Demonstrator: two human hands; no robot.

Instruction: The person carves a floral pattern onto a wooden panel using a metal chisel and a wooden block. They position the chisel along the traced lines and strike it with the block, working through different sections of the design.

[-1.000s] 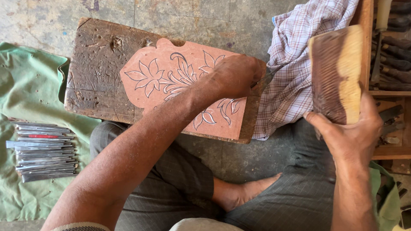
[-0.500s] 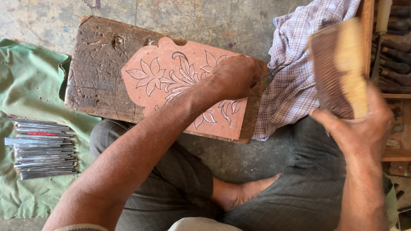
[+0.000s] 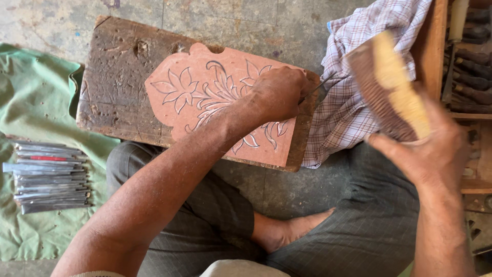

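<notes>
On the pink carved panel (image 3: 205, 97), the left hand (image 3: 277, 92) clamps a chisel (image 3: 319, 87) at its right end; the right hand (image 3: 430, 154), right of the panel, grips a wooden mallet (image 3: 392, 87). Strike squarely, chisel steady.

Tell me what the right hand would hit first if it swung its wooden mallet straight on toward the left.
Probably the thin metal chisel jutting from the left hand over the carved panel; the right hand and mallet are blurred, so depth is uncertain.
</notes>
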